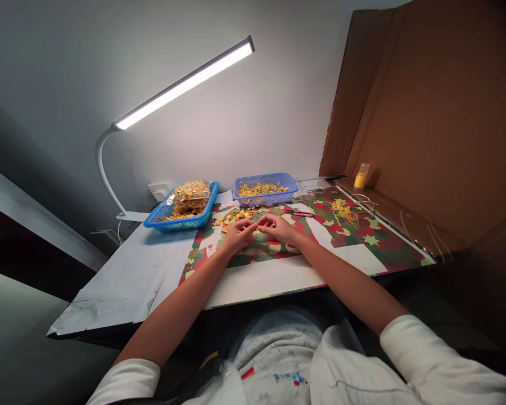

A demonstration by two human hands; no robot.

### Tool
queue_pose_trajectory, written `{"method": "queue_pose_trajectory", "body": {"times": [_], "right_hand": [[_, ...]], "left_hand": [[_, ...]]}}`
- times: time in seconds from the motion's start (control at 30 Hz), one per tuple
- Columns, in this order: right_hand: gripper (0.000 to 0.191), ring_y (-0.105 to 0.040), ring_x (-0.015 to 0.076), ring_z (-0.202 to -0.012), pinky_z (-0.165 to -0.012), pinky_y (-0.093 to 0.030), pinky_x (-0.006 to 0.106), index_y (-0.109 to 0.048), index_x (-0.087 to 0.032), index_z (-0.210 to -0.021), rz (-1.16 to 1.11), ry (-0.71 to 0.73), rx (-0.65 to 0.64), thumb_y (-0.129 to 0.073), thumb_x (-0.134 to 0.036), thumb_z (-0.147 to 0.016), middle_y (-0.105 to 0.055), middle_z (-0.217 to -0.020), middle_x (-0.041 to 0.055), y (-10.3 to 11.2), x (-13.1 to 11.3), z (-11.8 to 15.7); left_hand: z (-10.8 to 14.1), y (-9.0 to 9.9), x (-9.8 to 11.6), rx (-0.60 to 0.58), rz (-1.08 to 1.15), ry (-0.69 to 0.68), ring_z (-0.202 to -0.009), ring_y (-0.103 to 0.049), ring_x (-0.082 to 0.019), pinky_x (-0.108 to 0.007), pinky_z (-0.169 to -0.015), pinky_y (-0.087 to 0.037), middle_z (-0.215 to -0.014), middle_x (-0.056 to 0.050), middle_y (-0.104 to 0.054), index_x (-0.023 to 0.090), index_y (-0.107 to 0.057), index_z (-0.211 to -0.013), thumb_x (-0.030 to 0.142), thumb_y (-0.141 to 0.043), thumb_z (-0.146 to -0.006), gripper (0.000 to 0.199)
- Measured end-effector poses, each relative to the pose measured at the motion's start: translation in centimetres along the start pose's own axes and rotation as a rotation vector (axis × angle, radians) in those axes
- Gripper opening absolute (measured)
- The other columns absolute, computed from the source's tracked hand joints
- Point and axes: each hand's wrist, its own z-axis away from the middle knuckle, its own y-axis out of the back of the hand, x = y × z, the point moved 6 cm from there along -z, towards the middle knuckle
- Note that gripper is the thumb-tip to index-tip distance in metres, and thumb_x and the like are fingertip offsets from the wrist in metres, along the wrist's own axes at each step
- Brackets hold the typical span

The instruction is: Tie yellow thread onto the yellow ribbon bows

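Note:
My left hand and my right hand meet over the middle of the patterned table cover, fingertips pinched close together. Whatever sits between the fingertips is too small to make out. Just behind my left hand lies a loose pile of yellow ribbon-like pieces. A pair of pink-handled thread snips rests on the cover beyond my right hand.
At the back left, a blue basket bears a clear bag of yellow pieces. A lilac-blue basket holds more. Yellow threads and a small yellow-filled jar are at right. A lit lamp hangs above; cardboard walls the right.

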Motion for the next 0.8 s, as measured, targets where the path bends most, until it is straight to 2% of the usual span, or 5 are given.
{"method": "queue_pose_trajectory", "body": {"times": [0.07, 0.2, 0.5, 0.67, 0.8], "right_hand": [[0.027, -0.055, 0.0125, -0.066, -0.052, -0.044, 0.022, -0.059, -0.019, -0.086, -0.039, -0.003, -0.034, -0.063, -0.044, -0.078, -0.061, -0.079, 0.0012, -0.3, 0.0, 0.1], [0.03, -0.055, 0.013, -0.07, -0.053, -0.045, 0.022, -0.056, -0.02, -0.085, -0.083, 0.011, 0.007, -0.066, -0.047, -0.076, -0.058, -0.079, 0.0007, -0.3, -0.1, 0.2], [0.033, -0.049, 0.0108, -0.062, -0.05, -0.04, 0.022, -0.052, -0.019, -0.075, -0.118, 0.014, 0.043, -0.068, -0.048, -0.072, -0.052, -0.069, -0.0026, -0.1, -0.3, 0.1], [0.029, -0.053, 0.0122, -0.065, -0.056, -0.043, 0.024, -0.056, -0.018, -0.074, -0.084, 0.007, 0.11, -0.067, -0.045, -0.074, -0.058, -0.072, -0.0007, 0.5, 0.2, -0.3], [0.023, -0.06, 0.0156, -0.076, -0.063, -0.048, 0.026, -0.062, -0.018, -0.083, -0.108, -0.029, 0.183, -0.063, -0.04, -0.078, -0.066, -0.083, 0.0035, 1.0, 0.8, -0.5]], "left_hand": [[-0.1, 0.0, 0.1, 0.0, 0.006, -0.015, -0.048, -0.043, -0.008, -0.021, -0.043, -0.034, -0.06, 0.001, -0.056, 0.016, -0.066, -0.069, 0.052, -0.063, -0.072, 0.036], [-0.2, 0.1, 0.2, 0.012, 0.004, -0.034, -0.056, -0.048, -0.012, -0.022, -0.048, -0.037, -0.063, 0.0, -0.058, 0.017, -0.067, -0.068, 0.049, -0.062, -0.073, 0.033], [-0.2, 0.3, 0.5, 0.024, -0.013, -0.07, -0.067, -0.057, -0.015, -0.026, -0.064, -0.045, -0.068, -0.002, -0.065, 0.017, -0.069, -0.068, 0.047, -0.062, -0.074, 0.031], [-0.2, 0.3, 0.6, 0.02, -0.022, -0.082, -0.074, -0.064, -0.019, -0.028, -0.068, -0.048, -0.074, -0.004, -0.071, 0.018, -0.072, -0.073, 0.048, -0.061, -0.076, 0.032], [-0.3, 0.4, 0.6, 0.03, -0.033, -0.109, -0.078, -0.065, -0.019, -0.028, -0.071, -0.049, -0.079, -0.005, -0.073, 0.017, -0.073, -0.075, 0.048, -0.059, -0.079, 0.034]]}}
